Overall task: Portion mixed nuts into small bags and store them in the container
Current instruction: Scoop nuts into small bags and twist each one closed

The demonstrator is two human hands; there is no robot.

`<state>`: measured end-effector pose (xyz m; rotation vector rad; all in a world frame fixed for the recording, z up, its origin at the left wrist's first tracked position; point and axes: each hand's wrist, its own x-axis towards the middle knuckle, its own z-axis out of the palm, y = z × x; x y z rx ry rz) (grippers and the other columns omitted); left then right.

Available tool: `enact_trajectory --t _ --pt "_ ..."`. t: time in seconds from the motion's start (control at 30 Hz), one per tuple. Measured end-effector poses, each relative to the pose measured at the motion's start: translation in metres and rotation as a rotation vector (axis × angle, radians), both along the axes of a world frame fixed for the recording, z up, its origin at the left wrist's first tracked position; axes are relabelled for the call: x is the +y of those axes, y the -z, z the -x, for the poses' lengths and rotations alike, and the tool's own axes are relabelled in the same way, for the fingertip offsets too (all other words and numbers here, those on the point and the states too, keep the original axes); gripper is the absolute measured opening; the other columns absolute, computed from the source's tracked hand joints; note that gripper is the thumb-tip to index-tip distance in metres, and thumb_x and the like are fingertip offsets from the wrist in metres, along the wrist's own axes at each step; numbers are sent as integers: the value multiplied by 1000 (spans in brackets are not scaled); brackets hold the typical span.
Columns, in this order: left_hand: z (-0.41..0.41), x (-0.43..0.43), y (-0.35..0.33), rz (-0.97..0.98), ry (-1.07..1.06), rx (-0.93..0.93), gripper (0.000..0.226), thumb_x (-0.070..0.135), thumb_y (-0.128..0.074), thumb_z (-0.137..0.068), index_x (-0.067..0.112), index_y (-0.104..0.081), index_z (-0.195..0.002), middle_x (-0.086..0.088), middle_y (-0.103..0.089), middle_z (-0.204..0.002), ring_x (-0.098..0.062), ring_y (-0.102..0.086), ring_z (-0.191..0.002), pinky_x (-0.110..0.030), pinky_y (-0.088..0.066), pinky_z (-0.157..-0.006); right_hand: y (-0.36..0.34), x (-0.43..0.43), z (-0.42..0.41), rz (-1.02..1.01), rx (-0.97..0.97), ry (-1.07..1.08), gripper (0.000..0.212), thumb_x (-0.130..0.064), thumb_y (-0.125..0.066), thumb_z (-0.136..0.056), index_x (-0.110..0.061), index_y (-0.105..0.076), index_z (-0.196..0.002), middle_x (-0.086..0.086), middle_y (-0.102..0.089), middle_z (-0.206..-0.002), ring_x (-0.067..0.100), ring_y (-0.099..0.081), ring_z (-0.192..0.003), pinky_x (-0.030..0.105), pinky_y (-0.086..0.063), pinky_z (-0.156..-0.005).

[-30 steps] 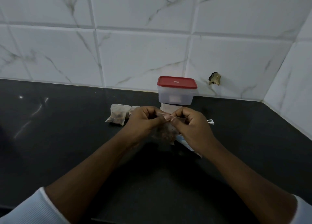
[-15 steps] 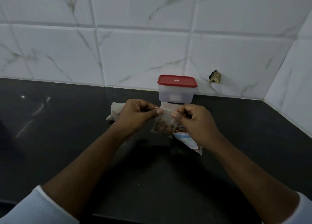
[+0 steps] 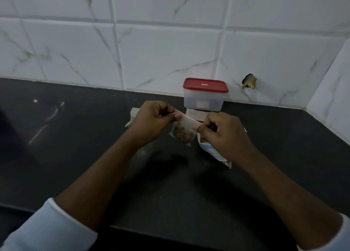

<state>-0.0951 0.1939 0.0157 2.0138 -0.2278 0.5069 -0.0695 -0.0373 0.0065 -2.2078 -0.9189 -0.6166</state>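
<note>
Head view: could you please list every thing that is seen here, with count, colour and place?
small bag: one, clear, brown nuts inside, centre, held up
container: one, clear, red lid on, at the back
flat piece: one, pinkish, before the container
filled bags: count unclear, pale, behind left hand
nut pack: one, white and blue, under right hand
counter: one, black, under everything
tiles: several, white marbled, wall behind
left hand: one, pinches small bag's top
right hand: one, pinches small bag's top
</note>
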Motion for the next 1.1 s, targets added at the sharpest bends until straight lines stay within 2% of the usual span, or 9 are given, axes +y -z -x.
enact_trajectory --t 0.13,0.3,0.4,0.5,0.6,0.77,0.9,1.0,1.1 --pt "0 44 -7 104 -106 49 27 12 -78 -92 27 -76 -69 -1 -77 -76 -15 -69 -73 -37 -59 -69 -1 -13 -7 96 -99 -29 35 -41 -60 -96 -12 -68 -79 -1 -62 -72 11 -53 -71 31 -45 -64" --pt "0 104 -13 165 -273 21 19 7 -75 -93 19 -75 -79 6 -77 -72 -4 -71 -69 -17 -56 -71 -2 -26 -17 11 -93 18 35 -37 -57 -100 -10 -73 -86 1 -65 -72 12 -58 -68 39 -51 -62" --pt "-11 127 1 150 -366 100 15 6 -75 -93 15 -76 -82 -6 -76 -79 -6 -72 -67 -23 -57 -71 -2 -28 -20 -15 -82 29 37 -38 -57 -101 -9 -74 -86 2 -65 -71 12 -59 -65 38 -51 -60" --pt "-25 137 19 8 -476 191 4 12 -78 -92 9 -80 -92 -11 -77 -84 -19 -72 -78 -42 -61 -86 -2 -32 -21 -24 -62 38 31 -34 -60 -101 -10 -73 -86 -4 -63 -68 6 -58 -63 28 -46 -57" --pt "-33 136 19 -112 -563 212 12 17 -79 -90 9 -81 -98 -7 -78 -87 -24 -74 -87 -44 -61 -89 -3 -34 -20 -28 -62 51 27 -29 -62 -101 -11 -73 -85 -8 -60 -64 5 -56 -60 20 -37 -56" --pt "-34 102 -1 -360 -635 99 36 19 -66 -91 17 -69 -128 -4 -70 -126 -28 -63 -119 -48 -49 -107 -5 -44 -29 -2 -84 88 38 -37 -57 -102 -8 -71 -83 4 -64 -66 16 -58 -58 42 -49 -56" --pt "-44 38 -17 -510 -495 -134 35 16 -63 -93 21 -71 -126 1 -72 -127 -28 -58 -126 -47 -45 -108 -2 -49 -35 19 -78 111 40 -41 -54 -101 -9 -72 -84 2 -64 -66 16 -59 -59 45 -50 -57" --pt "-65 -7 -13 -580 -234 -153 33 20 -62 -92 19 -73 -124 0 -76 -120 -28 -63 -118 -48 -50 -101 -2 -50 -36 39 -60 116 38 -41 -55 -101 -12 -71 -83 0 -63 -66 15 -59 -59 44 -51 -58" --pt "-89 -38 9 -687 -139 -117 42 22 -63 -96 21 -64 -137 0 -71 -129 -27 -57 -125 -48 -46 -105 -3 -50 -35 43 -56 115 36 -38 -56 -101 -12 -71 -81 -1 -62 -65 13 -57 -58 43 -49 -57"
